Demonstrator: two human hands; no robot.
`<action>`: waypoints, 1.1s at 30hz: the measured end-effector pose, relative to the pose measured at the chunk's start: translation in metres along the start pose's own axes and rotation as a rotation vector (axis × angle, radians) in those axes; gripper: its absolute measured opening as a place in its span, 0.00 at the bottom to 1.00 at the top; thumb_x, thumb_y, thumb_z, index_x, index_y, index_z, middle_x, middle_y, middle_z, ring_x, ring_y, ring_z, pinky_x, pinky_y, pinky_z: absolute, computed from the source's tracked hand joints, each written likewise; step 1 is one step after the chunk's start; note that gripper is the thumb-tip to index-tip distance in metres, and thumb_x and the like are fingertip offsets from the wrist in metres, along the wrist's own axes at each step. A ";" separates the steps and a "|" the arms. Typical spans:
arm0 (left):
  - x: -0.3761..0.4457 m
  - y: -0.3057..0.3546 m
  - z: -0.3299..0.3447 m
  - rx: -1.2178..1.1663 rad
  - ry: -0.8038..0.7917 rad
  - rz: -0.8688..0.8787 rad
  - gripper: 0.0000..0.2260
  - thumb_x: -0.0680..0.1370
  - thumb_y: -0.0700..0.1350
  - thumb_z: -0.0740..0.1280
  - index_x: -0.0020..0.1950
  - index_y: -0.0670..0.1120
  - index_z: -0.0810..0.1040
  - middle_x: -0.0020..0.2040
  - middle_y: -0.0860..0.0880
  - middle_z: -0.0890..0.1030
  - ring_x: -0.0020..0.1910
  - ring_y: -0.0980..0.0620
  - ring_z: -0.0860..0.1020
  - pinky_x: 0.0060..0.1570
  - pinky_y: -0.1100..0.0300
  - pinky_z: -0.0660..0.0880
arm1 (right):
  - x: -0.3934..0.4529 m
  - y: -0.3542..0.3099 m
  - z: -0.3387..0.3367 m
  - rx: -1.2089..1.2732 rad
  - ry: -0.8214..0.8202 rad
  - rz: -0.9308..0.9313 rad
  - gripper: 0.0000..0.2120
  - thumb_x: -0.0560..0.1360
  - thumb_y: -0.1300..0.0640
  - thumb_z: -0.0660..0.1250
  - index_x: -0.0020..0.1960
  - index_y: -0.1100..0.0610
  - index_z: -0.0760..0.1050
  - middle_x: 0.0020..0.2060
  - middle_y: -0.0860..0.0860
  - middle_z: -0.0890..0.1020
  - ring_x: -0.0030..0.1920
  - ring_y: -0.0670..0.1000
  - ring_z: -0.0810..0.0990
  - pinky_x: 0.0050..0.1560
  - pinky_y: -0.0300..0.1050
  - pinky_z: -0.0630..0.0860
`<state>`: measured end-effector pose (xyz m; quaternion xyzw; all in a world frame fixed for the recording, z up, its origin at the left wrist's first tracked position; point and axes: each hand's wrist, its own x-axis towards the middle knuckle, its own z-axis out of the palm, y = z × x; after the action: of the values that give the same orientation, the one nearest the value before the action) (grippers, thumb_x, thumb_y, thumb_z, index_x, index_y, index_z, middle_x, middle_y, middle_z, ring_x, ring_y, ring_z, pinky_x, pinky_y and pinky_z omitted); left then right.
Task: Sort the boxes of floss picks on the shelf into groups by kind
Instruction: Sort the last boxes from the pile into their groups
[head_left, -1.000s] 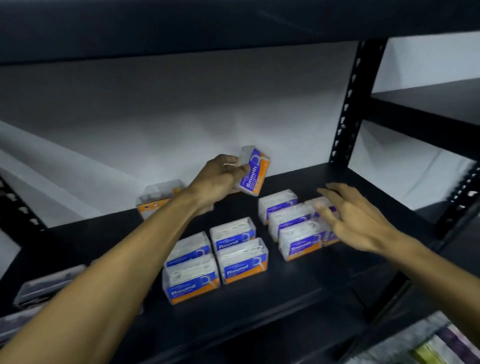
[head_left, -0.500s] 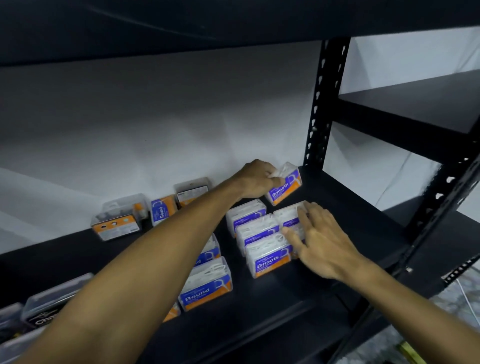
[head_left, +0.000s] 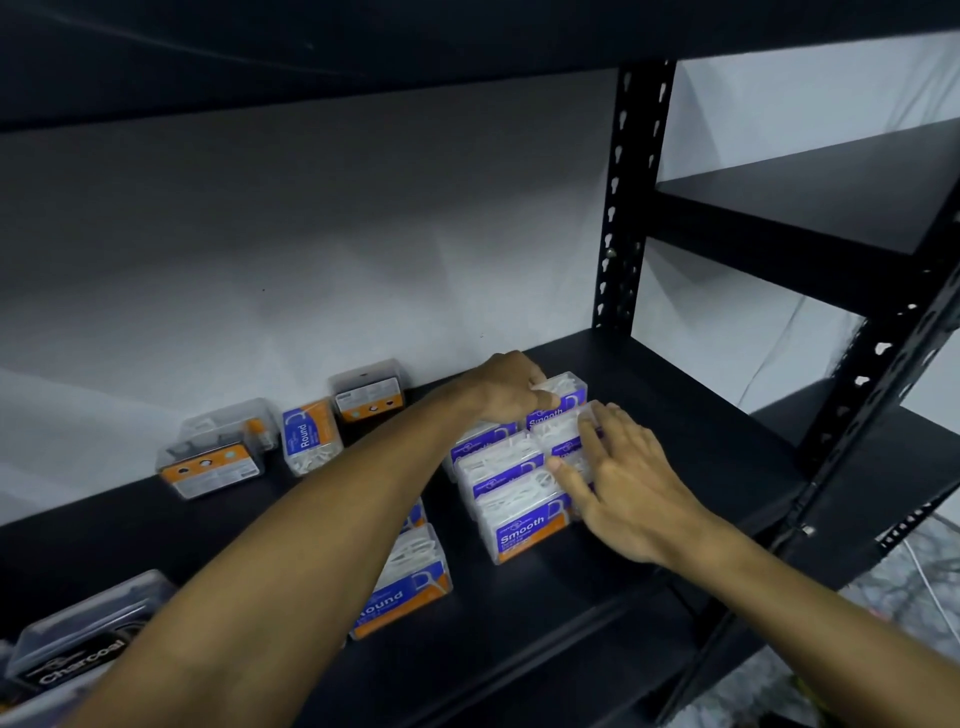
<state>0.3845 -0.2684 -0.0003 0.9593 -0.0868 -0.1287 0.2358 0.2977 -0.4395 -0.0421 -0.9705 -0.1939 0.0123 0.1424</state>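
My left hand (head_left: 511, 387) grips a clear Smooth floss-pick box (head_left: 563, 395) that sits at the back of a cluster of Smooth boxes (head_left: 524, 525) on the black shelf (head_left: 675, 415). My right hand (head_left: 618, 478) lies flat, fingers spread, against the right side of that cluster. A Round box (head_left: 410, 587) lies nearer the front, partly hidden by my left forearm. Another Round box (head_left: 309, 434) stands on end near the wall. Two boxes with orange labels (head_left: 213, 467) (head_left: 370, 397) rest along the back. A Charcoal box (head_left: 85, 649) lies at the far left front.
A black perforated upright (head_left: 631, 197) rises at the back right of the shelf, another upright (head_left: 852, 441) stands at the front right. A white wall backs the shelf. The shelf board above hangs low overhead. A second shelf unit (head_left: 831, 187) adjoins on the right.
My left hand carried the Smooth box right and down from the air onto the shelf behind the Smooth cluster. My right hand moved in and settled against the cluster's right side.
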 end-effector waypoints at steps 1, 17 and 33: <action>0.000 0.000 0.001 0.003 -0.002 -0.001 0.15 0.79 0.54 0.66 0.57 0.44 0.80 0.53 0.47 0.83 0.47 0.49 0.83 0.54 0.51 0.79 | 0.000 0.000 0.000 0.002 -0.003 0.002 0.36 0.78 0.35 0.44 0.77 0.57 0.45 0.78 0.54 0.46 0.77 0.51 0.42 0.74 0.47 0.43; -0.005 0.003 0.001 0.024 -0.005 -0.025 0.18 0.78 0.55 0.67 0.64 0.46 0.76 0.58 0.46 0.81 0.50 0.48 0.82 0.55 0.50 0.79 | 0.001 -0.002 -0.002 -0.017 -0.009 0.008 0.36 0.78 0.35 0.44 0.77 0.57 0.46 0.78 0.55 0.48 0.77 0.52 0.44 0.75 0.49 0.43; -0.078 -0.072 -0.036 0.094 0.528 -0.188 0.13 0.80 0.52 0.61 0.56 0.48 0.81 0.54 0.53 0.81 0.51 0.51 0.78 0.49 0.57 0.72 | 0.061 -0.059 -0.027 -0.020 0.244 -0.259 0.26 0.79 0.44 0.55 0.72 0.57 0.65 0.71 0.57 0.67 0.72 0.56 0.63 0.72 0.51 0.57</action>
<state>0.3279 -0.1721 0.0130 0.9733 0.0610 0.1086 0.1927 0.3342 -0.3713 0.0020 -0.9330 -0.2988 -0.1261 0.1557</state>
